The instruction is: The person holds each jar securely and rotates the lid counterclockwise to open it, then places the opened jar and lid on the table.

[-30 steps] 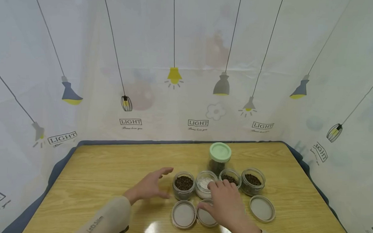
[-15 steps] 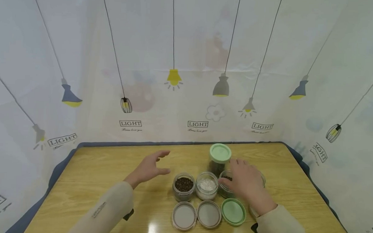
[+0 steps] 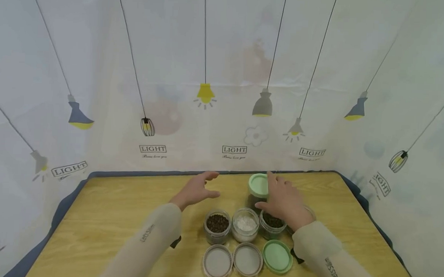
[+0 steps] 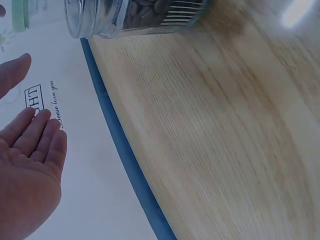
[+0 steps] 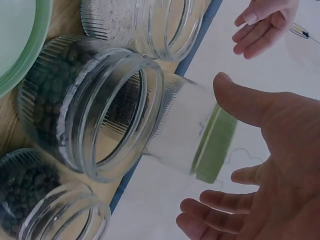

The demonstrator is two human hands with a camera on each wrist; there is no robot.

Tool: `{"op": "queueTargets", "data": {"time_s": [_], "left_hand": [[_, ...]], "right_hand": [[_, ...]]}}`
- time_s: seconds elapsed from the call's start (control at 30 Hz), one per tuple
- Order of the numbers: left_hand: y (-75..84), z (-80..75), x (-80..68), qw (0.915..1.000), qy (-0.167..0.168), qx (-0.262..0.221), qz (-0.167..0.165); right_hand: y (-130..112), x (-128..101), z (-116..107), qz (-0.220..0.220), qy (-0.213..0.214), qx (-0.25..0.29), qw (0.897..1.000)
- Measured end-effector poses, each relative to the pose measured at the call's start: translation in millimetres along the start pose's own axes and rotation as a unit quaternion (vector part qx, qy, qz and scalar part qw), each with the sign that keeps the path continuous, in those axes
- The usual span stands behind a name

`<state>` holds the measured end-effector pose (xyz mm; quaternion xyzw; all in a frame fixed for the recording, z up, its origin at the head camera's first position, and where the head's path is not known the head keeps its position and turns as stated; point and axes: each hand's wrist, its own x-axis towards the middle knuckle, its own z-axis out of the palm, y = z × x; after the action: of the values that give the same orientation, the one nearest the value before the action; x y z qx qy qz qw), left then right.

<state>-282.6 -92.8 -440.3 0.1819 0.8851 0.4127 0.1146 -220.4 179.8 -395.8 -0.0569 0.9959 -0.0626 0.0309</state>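
The tall jar with the green lid is taken as landmark; it stands upright on the wooden surface, near the far edge. The right hand is held open just beside its right side, fingers spread; whether they touch the glass cannot be told. The left hand is held open well to the jar's left, above bare wood, holding nothing. Nearer the person than the jar, three open small jars are lined up: dark beans, white grains, dark beans. Nearer still, two grey lids and a loose green lid are laid flat. Open room is seen left of the jar, up to the blue edge.
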Motion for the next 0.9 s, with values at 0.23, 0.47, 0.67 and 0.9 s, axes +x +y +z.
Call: {"op": "queueTargets", "data": {"time_s": [0.23, 0.47, 0.67, 0.9], "left_hand": [[1.6, 9.8, 8.1, 0.9999, -0.014, -0.005, -0.003], [-4.5, 16.2, 16.2, 0.9998, -0.021, -0.004, -0.006], [-2.4, 19.6, 19.5, 0.9992, -0.038, 0.003, -0.005], [3.7, 22.4, 24.3, 0.9983, -0.058, 0.002, -0.009]], "right_hand": [[-8.8, 13.9, 11.3, 0.004, -0.015, 0.003, 1.0], [-11.4, 22.0, 16.4, 0.017, -0.026, 0.038, 0.999], [-10.3, 26.5, 15.7, 0.015, -0.029, 0.06, 0.998], [-8.5, 35.2, 18.5, 0.02, -0.048, 0.102, 0.993]]}}
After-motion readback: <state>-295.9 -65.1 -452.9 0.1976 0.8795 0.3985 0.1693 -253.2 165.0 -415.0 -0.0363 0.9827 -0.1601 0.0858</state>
